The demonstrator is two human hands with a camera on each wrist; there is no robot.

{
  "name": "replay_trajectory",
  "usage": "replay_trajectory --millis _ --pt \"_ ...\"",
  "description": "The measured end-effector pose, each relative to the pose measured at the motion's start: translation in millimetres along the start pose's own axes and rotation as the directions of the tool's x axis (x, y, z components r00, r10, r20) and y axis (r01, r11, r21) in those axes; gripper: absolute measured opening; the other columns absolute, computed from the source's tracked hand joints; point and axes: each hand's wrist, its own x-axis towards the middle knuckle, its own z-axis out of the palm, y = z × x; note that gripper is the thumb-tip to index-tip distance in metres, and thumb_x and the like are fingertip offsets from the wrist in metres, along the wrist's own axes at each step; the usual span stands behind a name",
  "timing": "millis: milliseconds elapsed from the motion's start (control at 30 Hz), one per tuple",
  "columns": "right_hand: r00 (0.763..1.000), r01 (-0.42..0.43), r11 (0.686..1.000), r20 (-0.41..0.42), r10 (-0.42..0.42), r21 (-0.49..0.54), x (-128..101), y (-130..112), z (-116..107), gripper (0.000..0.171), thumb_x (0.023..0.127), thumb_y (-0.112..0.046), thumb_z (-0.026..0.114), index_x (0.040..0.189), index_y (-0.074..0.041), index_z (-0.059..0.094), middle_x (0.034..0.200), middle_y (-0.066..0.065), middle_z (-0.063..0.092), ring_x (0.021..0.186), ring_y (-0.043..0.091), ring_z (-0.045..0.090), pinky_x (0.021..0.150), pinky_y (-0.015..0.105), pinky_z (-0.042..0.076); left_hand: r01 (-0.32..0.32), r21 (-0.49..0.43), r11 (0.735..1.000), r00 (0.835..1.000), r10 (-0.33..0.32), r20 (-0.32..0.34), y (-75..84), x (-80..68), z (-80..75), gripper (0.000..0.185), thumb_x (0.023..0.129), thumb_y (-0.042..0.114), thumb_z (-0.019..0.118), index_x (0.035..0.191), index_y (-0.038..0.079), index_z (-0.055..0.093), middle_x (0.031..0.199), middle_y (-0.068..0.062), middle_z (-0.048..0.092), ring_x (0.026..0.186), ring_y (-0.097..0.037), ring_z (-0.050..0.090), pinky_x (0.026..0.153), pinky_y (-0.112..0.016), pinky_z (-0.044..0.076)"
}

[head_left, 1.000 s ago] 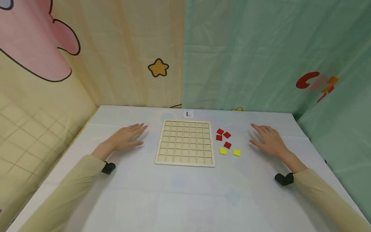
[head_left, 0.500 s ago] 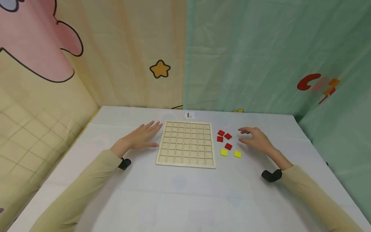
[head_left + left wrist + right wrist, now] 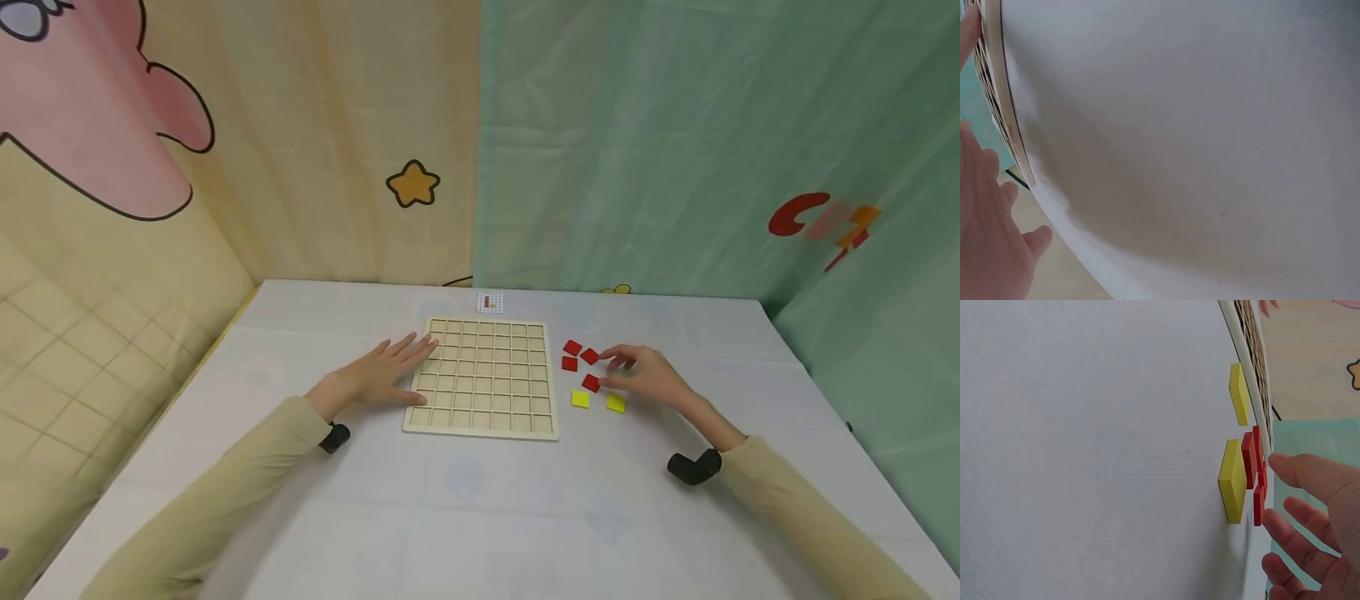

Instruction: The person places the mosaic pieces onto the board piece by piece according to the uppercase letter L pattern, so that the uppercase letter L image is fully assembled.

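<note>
The right hand (image 3: 651,375) hovers low over the worktop (image 3: 480,517) with its fingers loosely spread and bent, grasping nothing. Just off its thumb and forefinger, on the side toward the board, lies a red tile (image 3: 591,382); whether the thumb tip touches that tile cannot be told. Flat on the cloth under the near edge of that grip sits a yellow tile (image 3: 616,403), and a second yellow tile (image 3: 580,399) lies a little further toward the board. Beyond the fingertips, three more red tiles (image 3: 579,354) cluster near the board's far right corner. The right wrist view shows the tiles edge-on, thin and square, with no long axis, so the approach angle should matter little.

The right hand is plainly the nearer one to every tile. The left hand (image 3: 384,372) lies flat and released, its fingers straight, resting on the left rim of the wooden grid board (image 3: 483,377), well apart from the tiles. The board stands between the two hands, its cells all unfilled. Past its far edge lies a small pattern card (image 3: 489,302).
</note>
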Motion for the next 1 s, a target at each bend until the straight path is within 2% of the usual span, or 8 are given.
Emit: replay_trajectory --millis 200,467,733,867,1000 --pt "1.0 0.006 1.0 0.019 -0.006 -0.012 0 1 8 0.035 0.079 -0.021 0.077 0.109 -0.007 0.068 0.086 0.002 0.069 0.084 0.019 0.056 0.072 0.029 0.047 -0.017 -0.019 1.0 0.999 0.018 0.035 3.7 -0.9 2.9 0.098 0.087 0.065 0.053 0.156 0.016 0.003 0.164 -0.006 0.004 0.151 -0.032 0.001 0.117 -0.06 0.008" --pt "0.999 -0.035 0.999 0.031 0.036 -0.022 2 -1 10 0.033 0.078 -0.027 0.079 0.103 -0.008 0.071 0.083 0.001 0.067 0.08 0.017 0.054 0.068 0.025 0.046 -0.006 0.02 1.0 0.996 0.004 0.087 2.7 0.1 4.9 0.096 0.087 0.071 0.045 0.156 0.021 0.002 0.164 -0.003 0.001 0.151 -0.028 0.0 0.118 -0.058 0.009" --pt "0.998 -0.016 0.998 0.053 0.019 -0.057 12 -3 12 0.031 0.077 -0.03 0.08 0.1 -0.009 0.074 0.086 0.0 0.07 0.085 0.018 0.054 0.075 0.029 0.045 -0.009 0.052 0.999 0.996 0.004 0.09 -3.3 -3.3 3.5 0.092 0.088 0.069 0.046 0.156 0.02 0.008 0.164 -0.006 0.002 0.151 -0.03 0.001 0.117 -0.06 0.01" --pt "0.998 -0.029 0.997 0.061 0.034 -0.067 10 -1 11 0.028 0.077 -0.028 0.08 0.097 -0.008 0.075 0.089 0.001 0.072 0.085 0.018 0.055 0.076 0.03 0.046 -0.036 0.047 0.998 0.996 0.032 0.086 -3.4 -0.3 5.3 0.091 0.088 0.071 0.044 0.156 0.022 0.008 0.164 -0.005 0.001 0.151 -0.03 0.001 0.117 -0.06 0.01" --pt "0.997 0.001 0.997 0.071 0.004 -0.073 7 2 10 0.028 0.078 -0.027 0.079 0.097 -0.008 0.075 0.09 0.001 0.073 0.085 0.017 0.056 0.076 0.03 0.046 -0.056 0.058 0.997 0.995 0.051 0.085 -1.8 2.0 6.6 0.09 0.089 0.071 0.043 0.156 0.023 0.007 0.164 -0.004 0.002 0.151 -0.03 0.0 0.117 -0.061 0.01"
